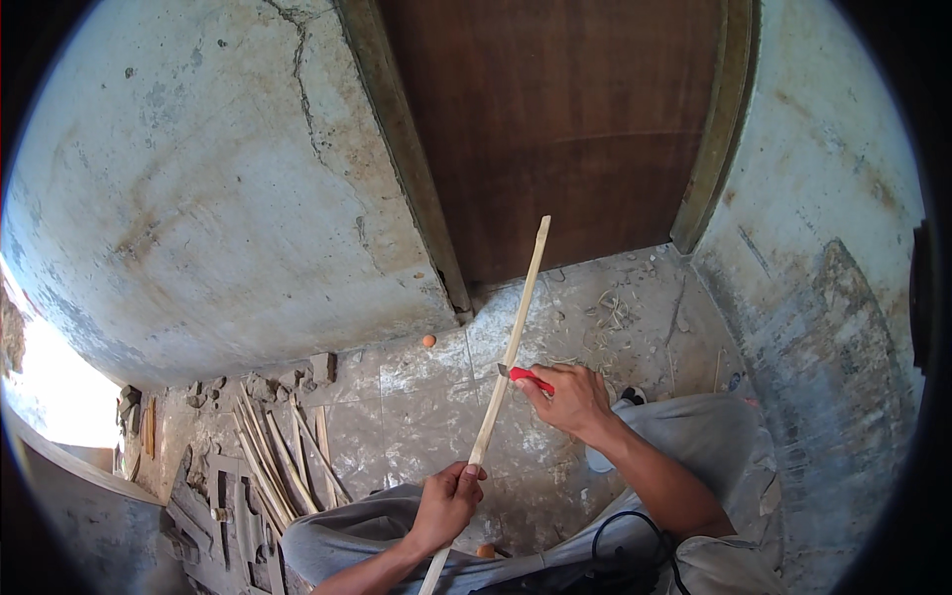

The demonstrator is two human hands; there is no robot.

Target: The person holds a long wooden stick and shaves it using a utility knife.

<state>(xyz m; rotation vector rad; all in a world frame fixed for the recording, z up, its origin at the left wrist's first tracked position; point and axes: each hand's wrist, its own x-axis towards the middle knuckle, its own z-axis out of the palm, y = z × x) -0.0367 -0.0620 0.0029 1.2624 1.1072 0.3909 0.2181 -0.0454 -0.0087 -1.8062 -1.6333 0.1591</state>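
Left hand [448, 501] grips a long pale wooden strip [511, 347] near its lower end. Right hand [570, 397] holds a red-handled knife [526, 377], blade against the strip. Similar strips [278, 456] lie bundled on the tiled floor [426, 407] below a brown door [565, 129].

our left hand [448, 501] was curled into a closed fist low in front of us; our right hand [570, 399], fingers clenched, was raised further forward, forearm angled in.

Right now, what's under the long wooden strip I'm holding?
Beneath the wooden strip lies a dusty tiled floor with shavings. The left hand grips its lower part; the right hand holds a red-handled knife against it. The hands hide the parts they cover.
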